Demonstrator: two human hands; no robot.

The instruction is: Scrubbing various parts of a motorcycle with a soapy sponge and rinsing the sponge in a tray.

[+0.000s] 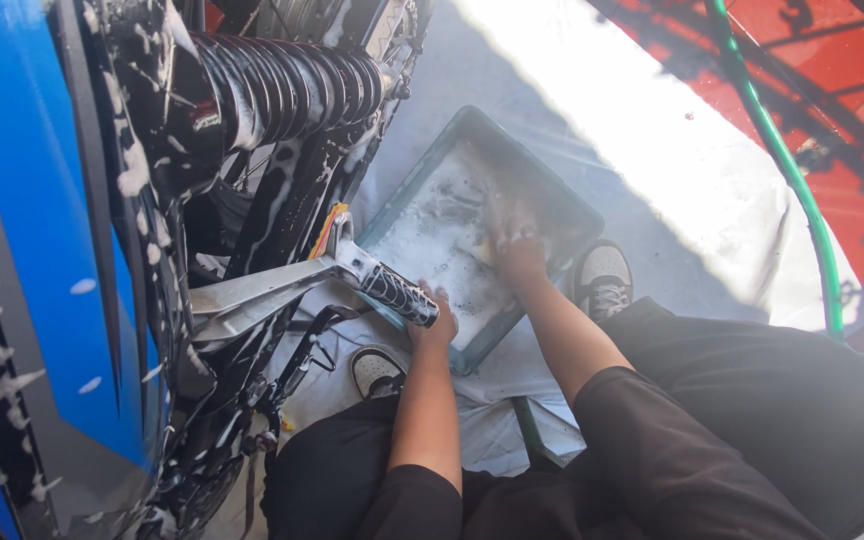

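My left hand [433, 325] grips the end of a black rubber-covered foot peg [395, 291] that sticks out from a soapy blue and black motorcycle [72, 250]. My right hand [518, 252] is pressed down into a grey rectangular tray [562, 205] of foamy water, closed on a yellow sponge [492, 245] that is mostly hidden under the fingers and suds. The tray sits on the ground right behind the foot peg.
A black coiled shock spring [292, 85] hangs above the peg. A green hose [787, 165] runs along the right over a red floor. My two sneakers [602, 280] [380, 372] flank the tray, and my knees in black shorts fill the lower frame.
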